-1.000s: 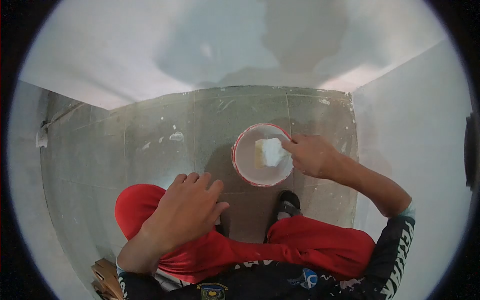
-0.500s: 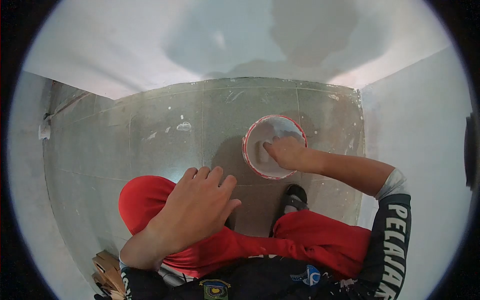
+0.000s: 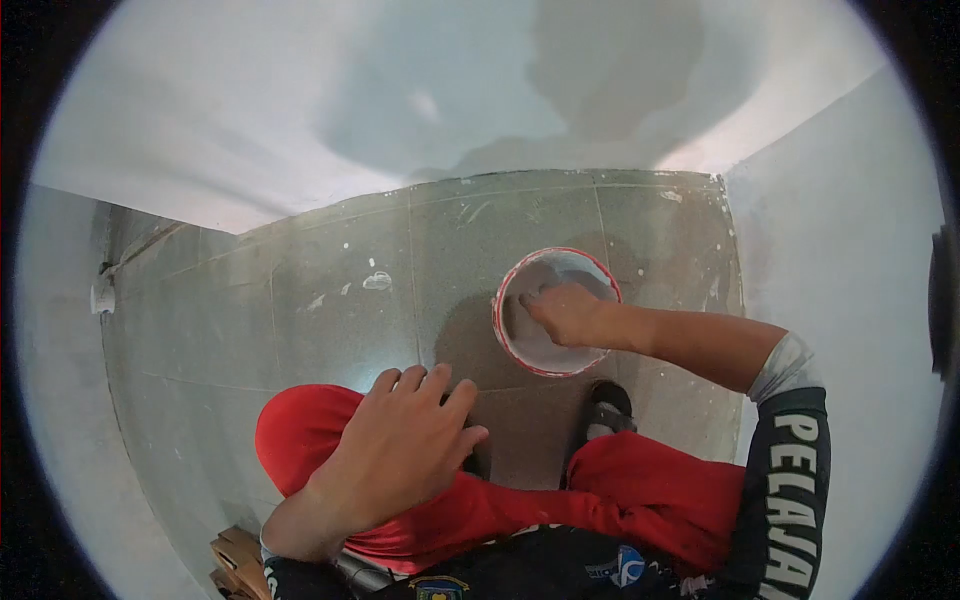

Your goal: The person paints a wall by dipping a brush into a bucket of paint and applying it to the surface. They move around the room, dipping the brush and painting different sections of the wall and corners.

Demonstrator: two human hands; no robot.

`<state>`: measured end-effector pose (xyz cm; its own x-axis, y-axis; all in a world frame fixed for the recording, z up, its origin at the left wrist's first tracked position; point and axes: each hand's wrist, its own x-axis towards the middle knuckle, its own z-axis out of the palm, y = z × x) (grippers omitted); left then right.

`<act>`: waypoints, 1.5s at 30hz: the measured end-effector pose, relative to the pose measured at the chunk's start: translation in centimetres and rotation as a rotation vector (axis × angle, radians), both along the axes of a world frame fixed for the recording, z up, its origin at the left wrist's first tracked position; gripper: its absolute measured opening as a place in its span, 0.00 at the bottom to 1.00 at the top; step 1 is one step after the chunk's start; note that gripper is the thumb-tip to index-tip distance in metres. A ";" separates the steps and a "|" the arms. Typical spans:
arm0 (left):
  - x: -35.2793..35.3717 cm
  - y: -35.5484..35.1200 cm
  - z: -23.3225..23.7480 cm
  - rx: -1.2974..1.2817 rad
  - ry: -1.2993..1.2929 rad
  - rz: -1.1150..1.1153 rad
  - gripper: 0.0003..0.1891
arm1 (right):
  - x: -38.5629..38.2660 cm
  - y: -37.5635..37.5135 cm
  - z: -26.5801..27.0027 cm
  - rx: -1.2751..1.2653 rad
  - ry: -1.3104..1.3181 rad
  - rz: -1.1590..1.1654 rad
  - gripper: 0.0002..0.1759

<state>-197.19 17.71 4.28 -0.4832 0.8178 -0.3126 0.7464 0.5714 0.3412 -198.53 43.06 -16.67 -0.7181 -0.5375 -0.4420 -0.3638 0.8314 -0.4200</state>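
My right hand (image 3: 568, 313) reaches down into a round white bucket (image 3: 556, 373) with a red-streaked rim, which stands on the floor in front of my feet. Its fingers are curled together inside the bucket. A brownish piece (image 3: 512, 316) shows just left of the fingertips, against pale, whitish contents; I cannot tell what it is. My left hand (image 3: 408, 435) is palm down near my red-clad left knee (image 3: 303, 428), its fingers loosely bent and apart, with nothing visible in them.
Grey floor tiles (image 3: 345, 325) carry white splatters. A pale wall (image 3: 430, 110) rises ahead, and another wall (image 3: 840, 230) stands close on the right. Brown cardboard-like pieces (image 3: 240, 562) lie at lower left. A small white object (image 3: 102, 293) sits by the left wall.
The view has shifted slightly, so the floor and bucket sit lower in the picture. Inside the bucket, the right hand has moved a little, and the piece by its fingertips looks darker.
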 end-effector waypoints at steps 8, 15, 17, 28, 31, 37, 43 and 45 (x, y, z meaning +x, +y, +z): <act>-0.1 0.4 0.1 -0.021 -0.003 -0.008 0.15 | -0.3 0.2 0.8 -0.009 -0.003 -0.030 0.25; -0.1 0.9 -0.1 -0.040 0.002 -0.020 0.15 | -0.2 1.2 4.3 -0.017 -0.010 -0.077 0.20; 0.0 1.0 -0.1 -0.040 0.002 -0.021 0.16 | -0.1 1.2 5.7 0.008 -0.001 -0.099 0.20; 0.3 1.5 0.2 -0.041 0.000 -0.021 0.16 | 1.3 6.1 10.3 -0.045 0.005 -0.194 0.17; 0.4 1.4 0.4 -0.069 -0.002 -0.019 0.16 | 2.1 8.7 12.1 -0.095 -0.057 -0.298 0.17; 1.8 0.2 2.5 -0.063 -0.100 0.076 0.18 | 4.8 13.7 11.7 -0.670 -0.500 -0.648 0.17; 3.8 -2.9 2.8 -0.335 -0.049 0.414 0.21 | 4.8 17.4 7.4 -1.271 -0.743 -0.736 0.20; 4.3 -3.1 3.2 -0.425 -0.077 0.579 0.21 | 3.3 18.2 6.2 -1.321 -0.736 -0.751 0.20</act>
<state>-192.89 14.61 7.49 -0.7662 0.2369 -0.5974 0.2664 0.9630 0.0404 -195.21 61.25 -10.50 -0.8297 -0.4467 -0.3347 0.4963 -0.3159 -0.8086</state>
